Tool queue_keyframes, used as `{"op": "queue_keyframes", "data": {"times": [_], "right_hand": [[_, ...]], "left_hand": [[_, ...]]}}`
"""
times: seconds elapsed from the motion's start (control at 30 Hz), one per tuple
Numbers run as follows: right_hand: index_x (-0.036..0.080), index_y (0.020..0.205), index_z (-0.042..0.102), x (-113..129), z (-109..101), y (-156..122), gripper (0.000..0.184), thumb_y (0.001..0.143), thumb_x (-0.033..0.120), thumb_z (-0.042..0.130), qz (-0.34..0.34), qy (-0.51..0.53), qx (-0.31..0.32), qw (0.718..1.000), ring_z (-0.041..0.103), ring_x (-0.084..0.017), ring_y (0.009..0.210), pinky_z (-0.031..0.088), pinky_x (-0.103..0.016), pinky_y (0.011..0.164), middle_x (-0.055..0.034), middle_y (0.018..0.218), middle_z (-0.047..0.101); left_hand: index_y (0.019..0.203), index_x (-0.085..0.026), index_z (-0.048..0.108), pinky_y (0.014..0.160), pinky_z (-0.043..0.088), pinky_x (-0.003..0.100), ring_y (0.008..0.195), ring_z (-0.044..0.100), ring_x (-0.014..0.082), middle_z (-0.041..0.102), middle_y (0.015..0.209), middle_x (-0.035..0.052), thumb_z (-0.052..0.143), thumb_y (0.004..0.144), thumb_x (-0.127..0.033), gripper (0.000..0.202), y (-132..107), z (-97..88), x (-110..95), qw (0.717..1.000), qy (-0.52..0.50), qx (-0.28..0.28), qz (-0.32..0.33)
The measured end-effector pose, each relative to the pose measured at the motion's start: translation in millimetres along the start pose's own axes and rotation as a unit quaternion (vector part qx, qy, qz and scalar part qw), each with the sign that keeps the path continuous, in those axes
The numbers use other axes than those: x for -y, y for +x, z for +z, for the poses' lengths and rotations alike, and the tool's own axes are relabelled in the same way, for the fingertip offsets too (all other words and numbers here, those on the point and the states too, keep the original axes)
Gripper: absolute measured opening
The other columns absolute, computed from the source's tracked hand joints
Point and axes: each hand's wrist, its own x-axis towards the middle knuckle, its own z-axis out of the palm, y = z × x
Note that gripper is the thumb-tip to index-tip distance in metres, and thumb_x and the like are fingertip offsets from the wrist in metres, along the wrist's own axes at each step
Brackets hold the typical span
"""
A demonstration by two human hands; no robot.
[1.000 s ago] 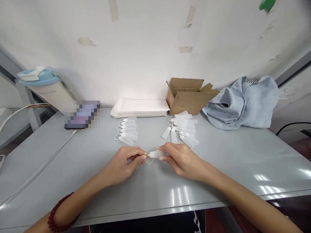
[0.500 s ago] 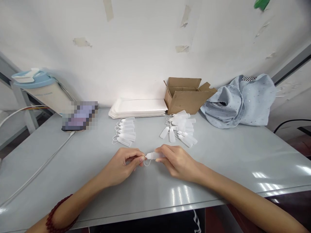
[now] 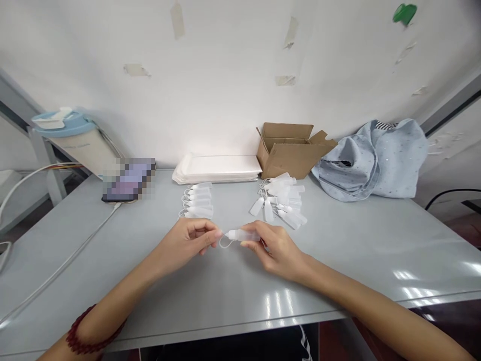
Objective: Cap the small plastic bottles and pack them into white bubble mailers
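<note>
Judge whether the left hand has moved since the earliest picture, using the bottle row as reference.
Yes: the left hand has moved forward, toward the bottle row, and now hides part of its near end.

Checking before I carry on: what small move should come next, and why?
Probably steady the bottle in the right hand and move the left hand only straight along the thin tip, which shows bare between bottle and left hand and looks easily bent.
</note>
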Motion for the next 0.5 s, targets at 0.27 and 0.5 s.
{"op": "queue_keyframes", "data": {"times": [0.27, 0.5], "right_hand": [[0.018, 0.094, 0.05, -4.2, 9.6, -4.6, 0.01, 0.091, 0.026, 0.047, -0.027, 0.0, -0.011, 1.0, 0.052, -0.011, 0.049, 0.039, -0.023, 0.046, -0.0043, 0.075, 0.066], [0.016, 0.095, 0.05, -4.1, 10.1, -4.3, 0.01, 0.091, 0.025, 0.046, -0.034, -0.011, -0.001, 0.999, 0.056, -0.013, 0.053, 0.039, -0.024, 0.046, -0.0049, 0.075, 0.066]], "left_hand": [[0.066, -0.017, 0.06, 0.048, 0.037, 0.019, 0.049, 0.044, 0.0082, 0.054, 0.058, -0.0034, 0.055, 0.083, -0.038, 0.028, -3.0, 10.5, -0.5, 0.999, -0.026, 0.022, -0.004], [0.066, -0.017, 0.06, 0.048, 0.037, 0.019, 0.049, 0.045, 0.0087, 0.054, 0.058, -0.0032, 0.054, 0.083, -0.036, 0.026, -1.0, 11.0, 0.6, 0.999, -0.031, 0.032, -0.013]]}}
